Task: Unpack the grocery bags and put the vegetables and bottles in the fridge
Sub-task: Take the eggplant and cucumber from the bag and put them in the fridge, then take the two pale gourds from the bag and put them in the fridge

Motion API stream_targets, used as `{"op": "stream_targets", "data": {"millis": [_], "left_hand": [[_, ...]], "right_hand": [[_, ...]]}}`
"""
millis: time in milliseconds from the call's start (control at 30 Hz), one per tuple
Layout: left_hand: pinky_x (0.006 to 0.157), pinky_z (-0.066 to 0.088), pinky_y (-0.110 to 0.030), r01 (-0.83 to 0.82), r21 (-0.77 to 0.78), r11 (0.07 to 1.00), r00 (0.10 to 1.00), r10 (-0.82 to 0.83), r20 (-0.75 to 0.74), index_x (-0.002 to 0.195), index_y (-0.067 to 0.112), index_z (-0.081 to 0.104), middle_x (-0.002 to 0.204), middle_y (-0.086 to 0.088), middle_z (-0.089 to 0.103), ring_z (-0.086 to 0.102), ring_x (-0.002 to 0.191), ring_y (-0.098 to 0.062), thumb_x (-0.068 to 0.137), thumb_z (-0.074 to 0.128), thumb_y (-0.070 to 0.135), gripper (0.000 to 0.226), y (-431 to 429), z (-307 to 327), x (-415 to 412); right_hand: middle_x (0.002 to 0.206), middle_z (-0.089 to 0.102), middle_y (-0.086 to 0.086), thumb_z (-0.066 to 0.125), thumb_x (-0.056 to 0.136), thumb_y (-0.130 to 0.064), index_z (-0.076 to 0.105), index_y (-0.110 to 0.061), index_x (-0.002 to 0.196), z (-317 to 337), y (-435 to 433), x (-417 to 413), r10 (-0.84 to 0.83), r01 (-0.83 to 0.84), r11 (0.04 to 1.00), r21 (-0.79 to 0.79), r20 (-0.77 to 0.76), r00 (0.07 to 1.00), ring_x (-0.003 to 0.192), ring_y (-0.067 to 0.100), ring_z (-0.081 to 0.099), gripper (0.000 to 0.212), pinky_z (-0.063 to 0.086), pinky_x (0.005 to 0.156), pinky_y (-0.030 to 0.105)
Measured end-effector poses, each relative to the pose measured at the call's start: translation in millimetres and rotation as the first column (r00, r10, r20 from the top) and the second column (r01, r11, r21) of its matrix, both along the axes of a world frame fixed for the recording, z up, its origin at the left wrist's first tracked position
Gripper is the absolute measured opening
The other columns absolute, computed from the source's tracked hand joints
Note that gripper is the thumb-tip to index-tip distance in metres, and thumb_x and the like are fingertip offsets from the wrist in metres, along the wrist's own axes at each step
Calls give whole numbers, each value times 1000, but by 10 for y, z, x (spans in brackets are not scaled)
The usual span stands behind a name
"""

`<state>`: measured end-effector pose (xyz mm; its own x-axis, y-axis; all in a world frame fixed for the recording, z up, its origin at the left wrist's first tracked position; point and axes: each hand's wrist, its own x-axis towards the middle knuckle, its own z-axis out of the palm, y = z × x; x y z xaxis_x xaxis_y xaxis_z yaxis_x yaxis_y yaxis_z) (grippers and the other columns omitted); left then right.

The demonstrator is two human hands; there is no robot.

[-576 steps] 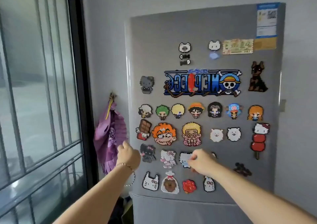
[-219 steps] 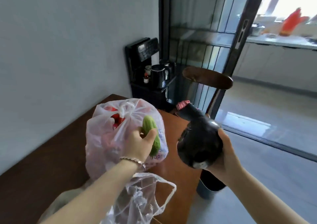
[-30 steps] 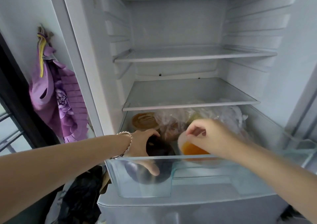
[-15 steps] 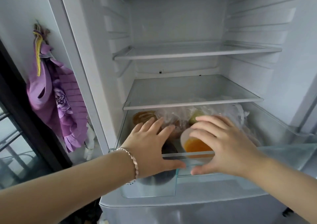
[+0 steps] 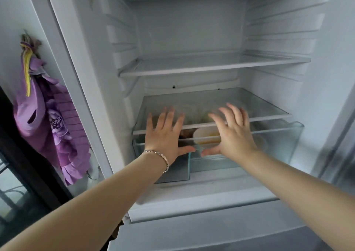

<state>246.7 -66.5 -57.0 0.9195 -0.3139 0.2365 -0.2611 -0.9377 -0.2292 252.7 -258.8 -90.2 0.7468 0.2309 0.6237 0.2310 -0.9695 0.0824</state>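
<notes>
Pressing flat palms to the crisper drawer (image 5: 278, 145)

Left hand (image 5: 163, 135) and right hand (image 5: 233, 133) are open, fingers spread, on its clear front under the glass shelf (image 5: 269, 106), probably so it slides in evenly; vegetables (image 5: 186, 134) and a pale cup (image 5: 206, 135) sit inside, blurred

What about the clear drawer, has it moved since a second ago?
Yes. The clear drawer has slid back into the fridge, its front now nearly under the glass shelf edge.
</notes>
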Motion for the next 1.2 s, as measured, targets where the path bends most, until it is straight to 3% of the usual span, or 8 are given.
{"op": "stream_targets", "data": {"millis": [200, 467, 600, 733, 800, 900, 1000, 1200], "left_hand": [[112, 17, -51, -4, -104, 995, 1000, 6, 19, 149, 29, 7, 158, -6, 0, 3, 146, -24, 87, 38, 63, 78, -23, -188, 283], [115, 10, -48, -85, -77, 993, 996, 83, -27, 150, 24, -5, 156, -20, -6, 3, 145, -29, 94, 38, 51, 75, -148, -203, 277], [117, 5, -37, -94, -174, 980, 995, 87, -47, 150, 19, -1, 157, -10, -12, 0, 146, -22, 94, 49, 21, 76, -79, -171, -70], [102, 35, -35, -249, -505, 826, 968, 236, -90, 134, 18, 40, 141, -7, 39, 41, 126, -26, 91, 45, 20, 43, -27, -222, -791], [90, 46, -36, -458, -501, 734, 889, 384, -248, 119, 15, 54, 121, -7, 57, 55, 110, -28, 93, 41, 22, 29, 42, -269, -1118], [81, 48, -34, -707, -315, 633, 700, 562, -442, 113, 11, 59, 114, -7, 62, 59, 105, -27, 94, 42, 25, 29, 280, -458, -1638], [70, 45, -31, -868, -181, 463, 481, 688, -543, 112, 11, 59, 109, -5, 62, 60, 101, -27, 91, 45, 28, 31, 562, -680, -2336], [79, 47, -33, -974, -227, 18, 137, 840, -524, 107, 10, 61, 111, -9, 64, 60, 101, -30, 90, 45, 27, 29, 827, -774, -4445]], "right_hand": [[116, 58, 20, 57, 30, -80, 51, -12, 118, -76, 140, 210, -165, 165, 979, 118, -9, 986, 121, 32, 33, 111, 31, 96, 68], [108, 59, 28, 82, 24, -62, 69, -9, 102, -199, 249, 243, -218, 217, 958, 186, -14, 976, 116, 33, 33, 96, 31, 91, 72], [109, 53, 23, 95, 23, -14, 69, -9, 99, -207, 440, 96, -9, -16, 977, 212, 114, 993, 103, 30, 35, 81, 40, 92, 56], [103, 54, 16, 78, 60, -7, 58, -8, 110, -125, 747, -283, 421, -421, 878, 228, 52, 906, 95, 36, 50, 54, 41, 80, 40], [111, 58, 10, 65, 81, -17, 54, -13, 121, -52, 910, -569, 558, -514, 830, 216, -286, 779, 104, 33, 54, 42, 44, 83, 36], [119, 60, 1, 55, 90, -34, 51, -24, 125, -63, 1134, -1008, 525, -616, 782, 95, -633, 569, 108, 24, 57, 37, 44, 82, 29], [117, 58, 1, 53, 90, -34, 51, -23, 123, -98, 1396, -1528, 510, -764, 646, 18, -754, 414, 105, 23, 57, 34, 44, 81, 31], [115, 61, 2, 49, 91, -34, 54, -18, 115, -178, 1999, -2963, 597, -974, 197, -108, -775, 207, 106, 24, 56, 30, 44, 79, 32]]}}
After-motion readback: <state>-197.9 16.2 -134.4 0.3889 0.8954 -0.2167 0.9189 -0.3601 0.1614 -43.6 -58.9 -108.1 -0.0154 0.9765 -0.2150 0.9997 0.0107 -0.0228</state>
